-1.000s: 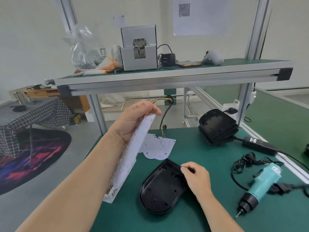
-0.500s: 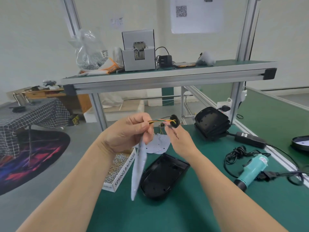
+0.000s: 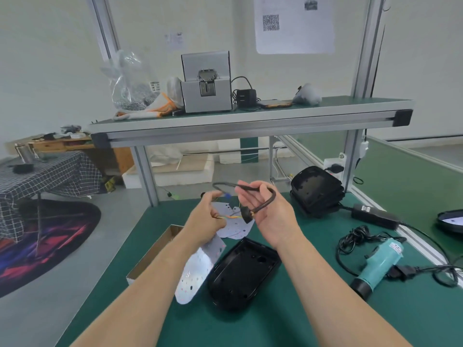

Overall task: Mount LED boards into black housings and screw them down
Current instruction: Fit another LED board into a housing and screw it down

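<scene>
Head view: the left hand (image 3: 208, 219) has its fingers curled round the top edge of a white LED board (image 3: 198, 269) and the orange and yellow wires (image 3: 231, 217) that leave it. The board hangs tilted below this grip, its lower end near the green bench (image 3: 250, 326). Just to the right of this grip, the right hand (image 3: 269, 214) is turned palm up, its fingers bent round a black cable (image 3: 270, 197). The cable arcs above both hands and ends in a black plug (image 3: 246, 217) between them, where the coloured wires begin. Directly beneath the right hand's grip, an open black housing (image 3: 243, 274) lies hollow side up on the bench, touching or just beside the hanging board. Beyond the two grips, more white boards (image 3: 235, 230) lie flat. Further right stand a stack of black housings (image 3: 317, 191) and a teal electric screwdriver (image 3: 378, 266). A cardboard box (image 3: 155, 249) sits under the left forearm.
</scene>
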